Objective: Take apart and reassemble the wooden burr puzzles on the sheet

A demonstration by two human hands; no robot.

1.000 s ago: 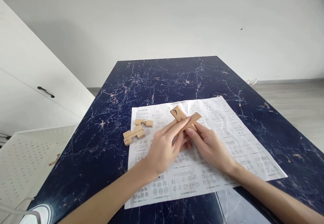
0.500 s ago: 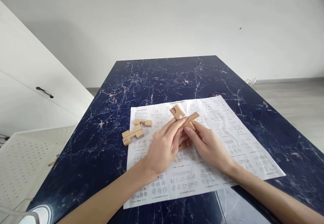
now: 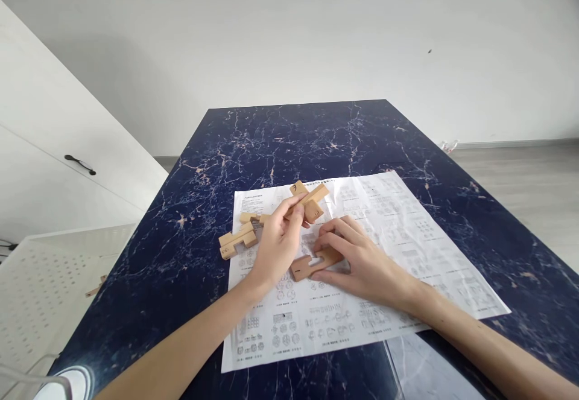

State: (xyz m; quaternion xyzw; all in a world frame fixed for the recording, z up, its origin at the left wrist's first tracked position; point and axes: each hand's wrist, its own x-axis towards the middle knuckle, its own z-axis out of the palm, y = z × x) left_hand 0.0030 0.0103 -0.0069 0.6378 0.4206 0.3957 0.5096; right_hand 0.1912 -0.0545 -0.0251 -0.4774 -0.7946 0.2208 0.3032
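Observation:
My left hand is closed on a few crossed wooden puzzle pieces, raised above the sheet; dark marks show on two of their ends. My right hand curls over a notched wooden puzzle piece lying on the paper, thumb on its near side and fingers on its far side. That piece bears a short dark stroke on its left end. Left of my left hand lie two joined notched pieces, with another notched piece just behind them, partly hidden by the hand.
A creased printed sheet with small diagrams lies on the dark blue marbled table. On the left are a white cabinet and a white perforated basket. A round white object sits at the table's near left corner.
My hands have come apart. The left has carried the crossed pieces leftward, while the right has let go of them and moved down onto the notched piece on the sheet.

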